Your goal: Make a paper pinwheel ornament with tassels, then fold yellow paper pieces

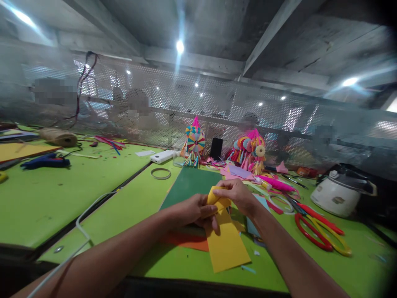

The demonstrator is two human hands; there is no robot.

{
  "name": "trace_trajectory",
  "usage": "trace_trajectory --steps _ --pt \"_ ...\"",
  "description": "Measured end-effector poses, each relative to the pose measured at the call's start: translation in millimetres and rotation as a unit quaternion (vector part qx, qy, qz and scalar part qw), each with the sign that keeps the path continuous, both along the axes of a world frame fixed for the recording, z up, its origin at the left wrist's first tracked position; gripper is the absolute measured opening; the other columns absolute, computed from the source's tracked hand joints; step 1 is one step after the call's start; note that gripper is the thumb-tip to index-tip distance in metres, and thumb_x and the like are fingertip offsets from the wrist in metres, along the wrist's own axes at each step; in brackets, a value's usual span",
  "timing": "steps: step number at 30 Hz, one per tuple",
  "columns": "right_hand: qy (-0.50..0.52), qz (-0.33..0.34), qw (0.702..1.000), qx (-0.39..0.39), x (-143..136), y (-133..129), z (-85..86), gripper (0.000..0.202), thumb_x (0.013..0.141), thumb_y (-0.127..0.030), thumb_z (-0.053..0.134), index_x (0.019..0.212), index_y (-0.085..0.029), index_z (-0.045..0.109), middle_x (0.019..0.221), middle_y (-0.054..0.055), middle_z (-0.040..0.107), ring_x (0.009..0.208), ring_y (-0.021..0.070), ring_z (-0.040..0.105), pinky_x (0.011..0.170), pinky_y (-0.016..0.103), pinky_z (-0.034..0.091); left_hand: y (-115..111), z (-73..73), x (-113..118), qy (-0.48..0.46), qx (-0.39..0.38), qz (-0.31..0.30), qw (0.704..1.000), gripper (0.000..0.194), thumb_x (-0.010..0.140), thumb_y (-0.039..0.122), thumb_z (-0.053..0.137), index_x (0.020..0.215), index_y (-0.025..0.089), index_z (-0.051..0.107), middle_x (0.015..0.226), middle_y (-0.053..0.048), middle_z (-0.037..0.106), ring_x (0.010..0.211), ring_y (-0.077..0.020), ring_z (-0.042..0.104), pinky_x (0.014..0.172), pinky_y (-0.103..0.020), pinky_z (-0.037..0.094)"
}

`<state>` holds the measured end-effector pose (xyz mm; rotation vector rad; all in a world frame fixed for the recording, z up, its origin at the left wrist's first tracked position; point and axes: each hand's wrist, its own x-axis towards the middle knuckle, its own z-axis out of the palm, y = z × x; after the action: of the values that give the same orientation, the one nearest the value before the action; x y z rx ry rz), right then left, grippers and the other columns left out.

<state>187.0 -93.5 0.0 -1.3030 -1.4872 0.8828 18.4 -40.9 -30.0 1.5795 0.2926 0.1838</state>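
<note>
Between my two hands is a strip of yellow paper (228,244), its upper end bent over and its long lower part hanging toward the table's front edge. My left hand (203,211) grips the strip from the left side, fingers closed round it below the bend. At the top, my right hand (237,194) pinches the folded end between thumb and fingers. Under and behind the hands lies a dark green sheet (195,184). An orange sheet (192,241) shows partly beneath my left hand, and a light blue sheet (262,201) lies by my right wrist.
Scissors with red and yellow handles (322,236) lie at right near a white pot-like appliance (336,194). Colourful paper ornaments (196,142) and a phone (216,148) stand at the back. At left are a blue glue gun (46,161), a twine spool (58,136) and a white cable (82,227).
</note>
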Motion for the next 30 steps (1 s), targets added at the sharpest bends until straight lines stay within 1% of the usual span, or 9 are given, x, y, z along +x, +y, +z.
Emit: trace_trajectory --steps 5,8,13,17,20,23,27,29,30 --pt "-0.011 -0.002 1.000 0.013 1 0 -1.7 0.020 0.069 -0.032 0.065 0.069 -0.012 0.065 0.061 -0.001 0.055 0.053 0.0089 0.044 0.050 0.021 0.034 0 3.6 -3 0.009 -0.010 0.007 1.000 0.037 0.081 0.048 0.055 0.082 0.011 0.054 0.077 -0.009 0.069 0.050 -0.0065 0.047 0.047 -0.020 0.027" --pt "-0.025 0.001 0.999 0.029 0 -1 -0.6 0.020 0.070 -0.032 0.064 0.068 -0.012 0.065 0.063 0.000 0.056 0.054 0.0092 0.045 0.051 0.022 0.035 2 1.3 -4 0.003 -0.007 0.001 1.000 0.039 0.083 0.049 0.052 0.078 0.010 0.055 0.080 -0.011 0.069 0.050 -0.0060 0.045 0.047 -0.020 0.027" --pt "-0.035 0.001 0.999 0.036 -1 -1 1.4 0.022 0.070 -0.033 0.064 0.070 -0.012 0.064 0.063 0.000 0.055 0.054 0.0093 0.046 0.049 0.021 0.036 4 -4.0 -3 -0.012 -0.009 0.008 1.000 0.041 0.086 0.051 0.045 0.082 0.012 0.054 0.076 -0.010 0.069 0.048 -0.0058 0.044 0.046 -0.020 0.025" --pt "-0.055 -0.016 0.998 0.041 -1 -1 2.3 0.023 0.070 -0.035 0.064 0.069 -0.012 0.065 0.062 0.000 0.055 0.053 0.0091 0.045 0.049 0.021 0.035 4 -6.4 -1 -0.008 0.002 0.015 1.000 0.043 0.086 0.053 0.044 0.082 0.012 0.053 0.076 -0.010 0.069 0.047 -0.0059 0.045 0.046 -0.020 0.026" --pt "-0.053 -0.018 0.998 0.031 -2 -2 3.3 0.026 0.069 -0.038 0.064 0.069 -0.012 0.065 0.060 0.000 0.055 0.052 0.0096 0.045 0.049 0.021 0.035 3 -5.6 -1 -0.010 0.003 0.006 1.000 0.043 0.086 0.053 0.043 0.082 0.012 0.053 0.075 -0.010 0.069 0.044 -0.0055 0.041 0.044 -0.020 0.024" --pt "-0.046 -0.013 0.999 0.024 -2 -2 3.2 0.028 0.068 -0.040 0.065 0.068 -0.012 0.065 0.059 -0.001 0.055 0.052 0.0097 0.046 0.049 0.022 0.035 2 -0.3 -3 -0.003 0.008 0.003 1.000 0.044 0.086 0.053 0.045 0.079 0.011 0.056 0.073 -0.010 0.069 0.045 -0.0062 0.041 0.044 -0.021 0.026" --pt "-0.046 0.009 0.998 0.029 1 -3 3.5 0.024 0.070 -0.037 0.066 0.069 -0.013 0.064 0.061 -0.001 0.055 0.054 0.0093 0.046 0.049 0.021 0.034 -5 13.5 -8 0.006 0.019 -0.014 1.000 0.049 0.086 0.054 0.044 0.072 0.009 0.060 0.068 -0.009 0.067 0.044 -0.0063 0.039 0.044 -0.021 0.025" --pt "-0.033 0.023 0.999 0.037 3 -4 5.8 0.023 0.069 -0.033 0.068 0.079 -0.014 0.066 0.070 0.001 0.059 0.061 0.0108 0.051 0.054 0.021 0.038 -9 19.8 -10 0.010 0.023 -0.026 0.999 0.051 0.086 0.054 0.044 0.069 0.010 0.061 0.060 -0.006 0.064 0.043 -0.0062 0.035 0.043 -0.022 0.023" --pt "-0.025 0.034 0.998 0.035 4 -6 7.5 0.026 0.067 -0.032 0.069 0.087 -0.014 0.066 0.076 0.001 0.061 0.066 0.0119 0.053 0.057 0.021 0.041 -11 21.7 -10 0.011 0.026 -0.030 0.999 0.051 0.086 0.054 0.044 0.068 0.010 0.062 0.057 -0.005 0.062 0.043 -0.0062 0.034 0.043 -0.022 0.022"
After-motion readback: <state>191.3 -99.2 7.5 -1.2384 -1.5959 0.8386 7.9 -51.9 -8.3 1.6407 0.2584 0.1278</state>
